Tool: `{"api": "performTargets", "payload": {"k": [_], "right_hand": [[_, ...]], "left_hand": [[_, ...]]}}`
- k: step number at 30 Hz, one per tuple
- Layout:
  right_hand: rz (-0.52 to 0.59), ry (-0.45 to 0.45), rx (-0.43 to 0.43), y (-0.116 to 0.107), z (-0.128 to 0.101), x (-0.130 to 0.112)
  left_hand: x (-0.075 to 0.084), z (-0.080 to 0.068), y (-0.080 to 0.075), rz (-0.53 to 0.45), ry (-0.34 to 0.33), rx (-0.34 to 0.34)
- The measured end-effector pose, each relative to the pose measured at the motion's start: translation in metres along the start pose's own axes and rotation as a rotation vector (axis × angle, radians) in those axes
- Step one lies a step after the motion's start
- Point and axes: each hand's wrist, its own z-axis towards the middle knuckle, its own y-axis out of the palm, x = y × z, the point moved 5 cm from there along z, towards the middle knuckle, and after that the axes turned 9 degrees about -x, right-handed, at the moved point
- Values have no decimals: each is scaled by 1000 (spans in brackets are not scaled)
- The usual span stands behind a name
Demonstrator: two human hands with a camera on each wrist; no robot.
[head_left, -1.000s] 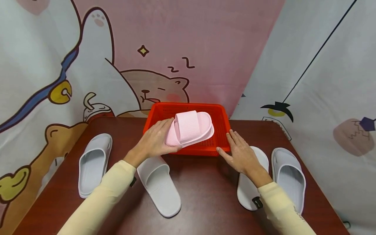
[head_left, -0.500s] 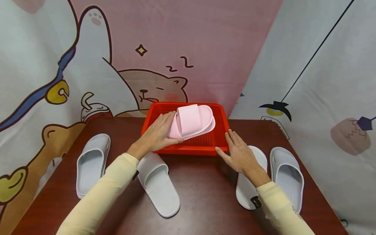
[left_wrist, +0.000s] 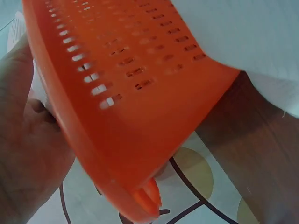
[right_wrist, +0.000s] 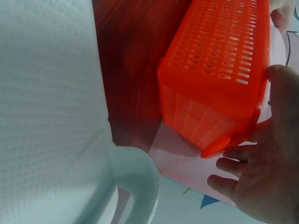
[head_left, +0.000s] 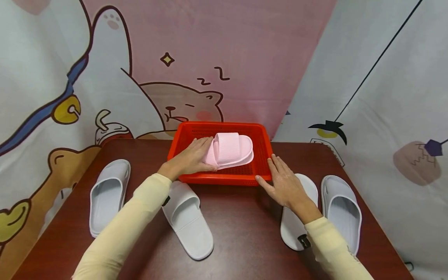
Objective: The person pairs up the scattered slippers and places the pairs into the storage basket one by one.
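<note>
My left hand (head_left: pixel 193 156) grips a pink slipper (head_left: pixel 228 149) by its heel end, thumb on the near side. The slipper has a ribbed strap and lies level within the rim of a red plastic basket (head_left: pixel 224 179). Whether its sole rests on the basket floor cannot be told. My right hand (head_left: pixel 285 182) is at the basket's front right corner, fingers extended along the rim. In the right wrist view, the fingers (right_wrist: pixel 233 165) spread beside the perforated basket (right_wrist: pixel 205 88). From the left wrist, the basket wall (left_wrist: pixel 140 107) hides most of the slipper.
A light grey slide (head_left: pixel 190 221) lies in front of the basket, a white slipper (head_left: pixel 292 229) under my right forearm. Grey closed-toe slippers stand at the table's left (head_left: pixel 110 198) and right (head_left: pixel 341 212). Printed cloth (head_left: pixel 252 58) hangs behind the brown table (head_left: pixel 241 241).
My left hand first carries the pink slipper slightly up and forward, then lowers it into the basket. My right hand stays at the basket's corner.
</note>
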Motion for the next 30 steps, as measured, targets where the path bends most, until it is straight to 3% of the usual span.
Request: {"api": "performTargets", "payload": {"k": [10,24,30], "right_hand": [[8,13,-14,0,1,-1],[9,12,2,2,0,0],[3,10,-1,1,1,0]], "left_hand": [[-7,12,11,-85,-36,-92],[-11,36,34,-81,13,-210],[-15,34,40,-125,-70,-284]]}}
